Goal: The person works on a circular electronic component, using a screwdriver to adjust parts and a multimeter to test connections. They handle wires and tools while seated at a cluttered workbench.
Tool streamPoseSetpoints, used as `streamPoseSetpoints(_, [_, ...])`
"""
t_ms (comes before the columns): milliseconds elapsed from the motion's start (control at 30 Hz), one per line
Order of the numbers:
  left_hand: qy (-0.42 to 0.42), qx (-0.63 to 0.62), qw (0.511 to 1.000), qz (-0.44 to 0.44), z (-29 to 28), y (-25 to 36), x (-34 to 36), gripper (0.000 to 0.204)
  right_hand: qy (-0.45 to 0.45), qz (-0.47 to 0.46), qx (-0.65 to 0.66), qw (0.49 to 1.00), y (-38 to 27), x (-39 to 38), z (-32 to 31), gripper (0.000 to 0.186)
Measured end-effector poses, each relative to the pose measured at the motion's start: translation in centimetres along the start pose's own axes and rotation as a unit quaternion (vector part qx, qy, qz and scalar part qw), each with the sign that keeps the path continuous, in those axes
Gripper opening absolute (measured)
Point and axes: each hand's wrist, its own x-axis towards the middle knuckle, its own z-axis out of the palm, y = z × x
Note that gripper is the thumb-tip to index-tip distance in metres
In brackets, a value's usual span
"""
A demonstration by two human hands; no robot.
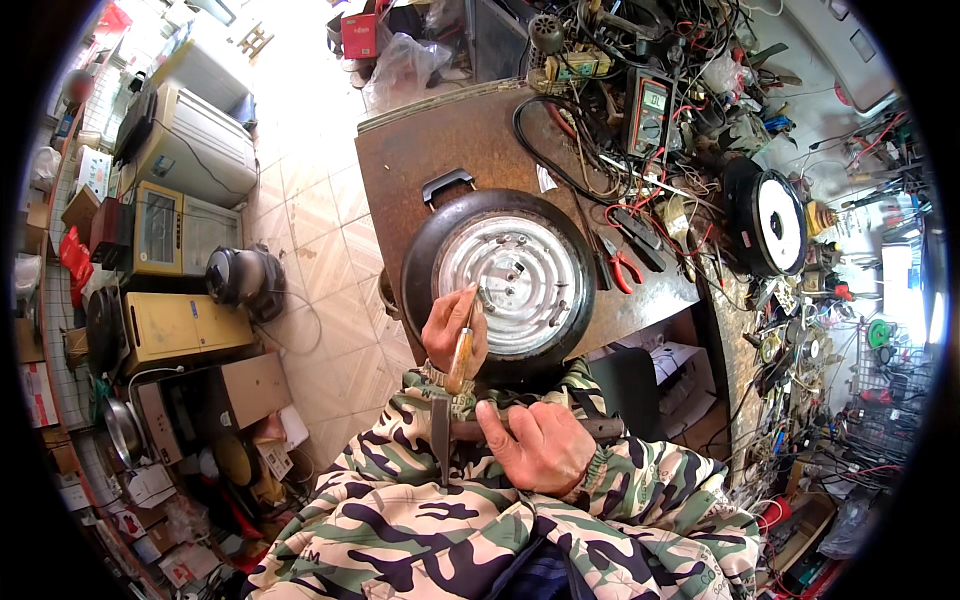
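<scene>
A round black electric pan (418, 262) lies bottom up on the bench, showing a silver heating plate (535, 270) with raised rings and small terminals. My left hand (448, 328) is closed around a wooden-handled chisel-like tool (460, 362). Its tip points at the plate's lower left and is mostly covered by my fingers. Nearer to me, my right hand (545, 450) grips the handle of a hammer (440, 440), whose head is just below the tool's handle end and apart from it. A black side handle (447, 184) sticks out at the pan's far rim.
The brown bench (400, 160) carries red-handled pliers (625, 270), a multimeter (650, 115) and tangled cables on the right. Farther right stands a black round appliance part with a white disc (778, 220). Along the left, small ovens (160, 230) and boxes line the tiled floor (315, 230).
</scene>
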Motion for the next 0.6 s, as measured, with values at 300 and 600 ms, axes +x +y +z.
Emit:
streamPoseSetpoints(300, [0.000,0.005,1.000,0.022,-0.3,0.3,0.7,0.040,-0.004,-0.016,0.008,1.000,0.2,0.1,0.1,0.057])
streamPoseSetpoints(600, [0.007,-0.027,1.000,-0.012,-1.1,0.6,0.4,0.037,0.001,0.039,0.039,0.998,-1.6,0.6,0.5,0.053])
